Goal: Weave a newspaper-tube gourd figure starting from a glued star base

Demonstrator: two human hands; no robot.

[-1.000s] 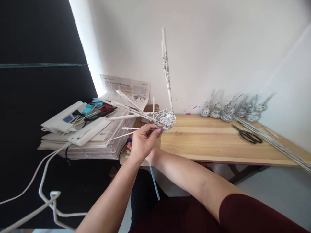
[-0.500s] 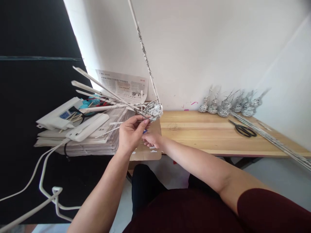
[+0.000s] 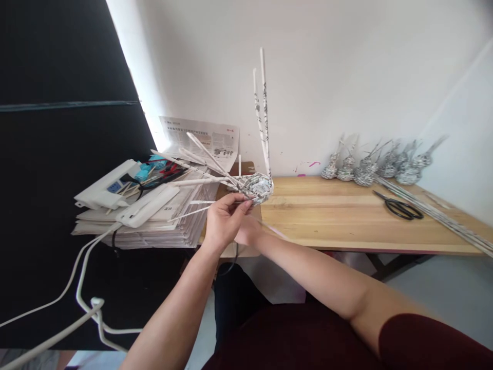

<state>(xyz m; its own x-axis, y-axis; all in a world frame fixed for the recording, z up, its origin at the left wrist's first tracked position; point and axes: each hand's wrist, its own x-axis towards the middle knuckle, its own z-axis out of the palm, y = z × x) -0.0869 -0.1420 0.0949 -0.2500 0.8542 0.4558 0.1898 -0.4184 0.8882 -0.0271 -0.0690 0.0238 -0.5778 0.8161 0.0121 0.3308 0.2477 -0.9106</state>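
Between the thumb and fingers of my left hand (image 3: pixel 225 218) is the near edge of a small round woven newspaper piece (image 3: pixel 259 186). Rolled paper tubes fan out from it to the left, and two tubes (image 3: pixel 265 108) stand up from its far right side. My right hand (image 3: pixel 248 231) is just below and partly behind my left hand, over a cardboard sheet (image 3: pixel 251 252). Its fingers are hidden, so what they hold does not show. A thin dark loop hangs below the hands.
On the left, a stack of newspapers (image 3: pixel 185 226) carries white power strips (image 3: pixel 148 205) with cables. Black scissors (image 3: pixel 402 208) and long paper tubes (image 3: pixel 435 209) lie on the wooden table (image 3: pixel 308 226) at right. Several woven gourd shapes (image 3: pixel 365 172) stand along the wall.
The woven piece has turned, and two upright tubes now show instead of one. My right hand has drawn in behind my left. The whole view has shifted slightly.
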